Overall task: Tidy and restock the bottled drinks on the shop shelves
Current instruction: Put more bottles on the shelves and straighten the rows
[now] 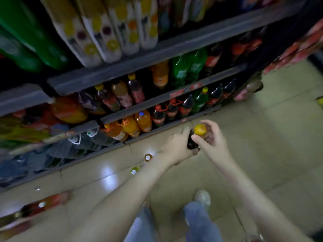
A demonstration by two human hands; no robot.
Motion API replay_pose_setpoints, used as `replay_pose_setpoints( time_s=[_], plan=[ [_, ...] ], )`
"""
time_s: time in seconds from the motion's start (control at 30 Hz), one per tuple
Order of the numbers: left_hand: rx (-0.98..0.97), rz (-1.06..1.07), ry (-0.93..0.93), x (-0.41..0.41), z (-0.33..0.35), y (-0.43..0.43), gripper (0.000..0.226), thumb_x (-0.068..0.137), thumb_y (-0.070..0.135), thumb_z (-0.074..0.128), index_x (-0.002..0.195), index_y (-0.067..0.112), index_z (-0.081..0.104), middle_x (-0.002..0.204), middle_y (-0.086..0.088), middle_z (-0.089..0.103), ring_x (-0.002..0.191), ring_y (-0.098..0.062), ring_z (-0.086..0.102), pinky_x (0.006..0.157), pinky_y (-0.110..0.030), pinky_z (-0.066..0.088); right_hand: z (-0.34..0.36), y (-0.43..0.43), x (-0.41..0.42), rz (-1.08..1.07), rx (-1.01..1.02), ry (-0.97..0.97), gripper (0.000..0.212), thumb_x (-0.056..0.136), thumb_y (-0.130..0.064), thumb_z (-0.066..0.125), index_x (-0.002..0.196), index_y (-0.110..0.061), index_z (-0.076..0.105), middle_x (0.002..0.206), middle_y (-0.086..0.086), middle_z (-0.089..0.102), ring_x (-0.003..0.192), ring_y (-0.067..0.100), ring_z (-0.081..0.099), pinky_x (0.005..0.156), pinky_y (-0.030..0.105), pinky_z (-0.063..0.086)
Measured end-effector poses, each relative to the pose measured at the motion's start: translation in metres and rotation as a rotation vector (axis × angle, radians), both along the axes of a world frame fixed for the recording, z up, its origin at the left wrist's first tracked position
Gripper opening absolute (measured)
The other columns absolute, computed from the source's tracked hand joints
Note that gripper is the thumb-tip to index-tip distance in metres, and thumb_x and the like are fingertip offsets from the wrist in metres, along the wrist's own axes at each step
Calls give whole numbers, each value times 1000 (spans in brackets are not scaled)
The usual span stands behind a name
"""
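Being clasped at body and cap by the curled fingers of the left hand (176, 145) and right hand (212, 138) just before the bottom shelf (167, 126), the yellow-capped bottle (200, 130) could be dropped if either grip is loosened early.

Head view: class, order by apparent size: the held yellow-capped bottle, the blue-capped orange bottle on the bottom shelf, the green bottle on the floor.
1. Blue-capped orange bottle and yellow-capped bottle: alike; the latter is partly hidden.
2. Green floor bottle: smallest.
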State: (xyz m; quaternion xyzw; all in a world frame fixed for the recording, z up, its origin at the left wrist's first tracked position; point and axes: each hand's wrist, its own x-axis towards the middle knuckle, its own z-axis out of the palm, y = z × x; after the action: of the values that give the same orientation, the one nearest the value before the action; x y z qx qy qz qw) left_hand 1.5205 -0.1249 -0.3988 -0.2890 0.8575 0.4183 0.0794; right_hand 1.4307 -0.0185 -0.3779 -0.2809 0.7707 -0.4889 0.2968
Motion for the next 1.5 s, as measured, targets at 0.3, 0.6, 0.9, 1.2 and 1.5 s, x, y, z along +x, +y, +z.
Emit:
replay_pose_setpoints(
  time_s=[0.3,0.6,0.9,1.2,1.5],
  plan=[
    [-179,111,305,-152,186,48,50,70,50,74,105,25,48,91,7,60,82,-15,57,64,-30,42,151,59,-175,357,-56,-77,54,75,-22,73,121,-34,48,111,-19,61,99,-14,58,81,5,41],
    [-306,119,552,-280,312,61,65,74,63,67,121,24,46,83,14,59,69,0,59,53,-18,43,222,60,-297,194,-123,313,52,55,-60,76,98,-48,51,91,-41,61,85,-23,55,62,-3,39],
    [-1000,282,1078,-355,403,-22,37,94,25,60,127,9,58,130,-11,55,123,-23,49,106,-26,34,362,-10,-406,-252,-740,552,64,57,-56,79,103,-13,66,93,-15,68,85,-9,62,83,11,46],
    [-898,362,968,-417,425,-85,53,93,26,59,143,22,41,140,-7,42,132,-20,37,103,-26,35,406,-67,-466,-227,-871,549,63,64,-44,77,113,-8,63,109,0,69,102,10,64,97,30,49],
    [-855,359,840,-431,412,-111,76,77,29,71,142,21,33,129,0,58,112,-21,58,76,-22,42,398,-149,-457,268,-713,354,51,68,-35,84,106,-47,52,100,-34,64,96,-13,61,75,5,46]
  ],
)
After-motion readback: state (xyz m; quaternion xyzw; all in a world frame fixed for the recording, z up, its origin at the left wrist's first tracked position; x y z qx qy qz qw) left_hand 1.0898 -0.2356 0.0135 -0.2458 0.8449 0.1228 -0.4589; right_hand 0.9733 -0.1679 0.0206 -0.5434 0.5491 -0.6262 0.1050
